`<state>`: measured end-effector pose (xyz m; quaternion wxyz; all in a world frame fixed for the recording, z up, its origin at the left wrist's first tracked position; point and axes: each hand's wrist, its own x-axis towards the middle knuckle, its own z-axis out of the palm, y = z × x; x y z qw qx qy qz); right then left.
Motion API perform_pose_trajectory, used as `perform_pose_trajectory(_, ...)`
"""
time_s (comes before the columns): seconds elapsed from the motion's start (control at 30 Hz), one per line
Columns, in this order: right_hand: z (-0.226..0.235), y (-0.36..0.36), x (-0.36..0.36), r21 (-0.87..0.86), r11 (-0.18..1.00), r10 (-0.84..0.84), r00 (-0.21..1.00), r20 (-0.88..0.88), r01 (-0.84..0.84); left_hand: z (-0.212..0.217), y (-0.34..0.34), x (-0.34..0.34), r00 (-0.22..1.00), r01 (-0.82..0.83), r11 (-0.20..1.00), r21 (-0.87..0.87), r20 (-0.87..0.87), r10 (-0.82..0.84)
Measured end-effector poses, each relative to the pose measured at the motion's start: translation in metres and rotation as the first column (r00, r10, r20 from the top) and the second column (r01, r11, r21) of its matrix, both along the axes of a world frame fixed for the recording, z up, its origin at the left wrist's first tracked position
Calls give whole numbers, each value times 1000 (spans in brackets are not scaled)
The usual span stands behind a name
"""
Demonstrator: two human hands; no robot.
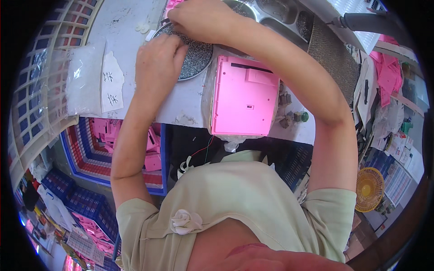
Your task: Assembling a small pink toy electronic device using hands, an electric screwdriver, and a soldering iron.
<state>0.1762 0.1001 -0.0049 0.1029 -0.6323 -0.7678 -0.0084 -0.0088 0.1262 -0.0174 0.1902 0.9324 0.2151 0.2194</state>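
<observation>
My left hand (158, 58) is curled at the left rim of a round tray (209, 61) heaped with small metal screws (195, 58). Its fingers fold under, so whatever they grip is hidden. Reaching across the tray's far side, my right hand (196, 20) is closed too. A small dark tip (166, 21) shows by its fingers, too little to name. Beyond that hand lies a bit of pink plastic (173, 4). Nearer me, a flat pink plastic panel (246, 101) with a dark slot rests on a plastic-wrapped block, touched by neither hand.
Metal compartment trays (280, 11) stand at the back. Left are a clear bag (85, 81), handwritten paper (113, 86) and a white lattice basket (27, 104). Small blocks (285, 118) lie right of the panel. Below the table edge, a blue-rimmed crate (113, 178) holds pink parts.
</observation>
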Motion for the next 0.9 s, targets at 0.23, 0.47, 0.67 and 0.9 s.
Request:
perform_pose_trajectory(0.23,55,-83,17,69,997,14,902,-432,18,9,-46,10,981,191,940,-284,90,-172)
perform_pose_trajectory(0.47,71,-221,29,-156,975,-215,855,-472,159,15,-55,22,950,311,948,71,-54,-308)
perform_pose_trajectory(0.67,65,-245,22,-201,971,-194,925,-327,133,33,-55,20,924,353,931,91,-193,-331)
perform_pose_trajectory(0.9,69,-223,16,-300,954,-6,1000,-24,-1,40,-43,9,963,185,973,-135,-175,-207)
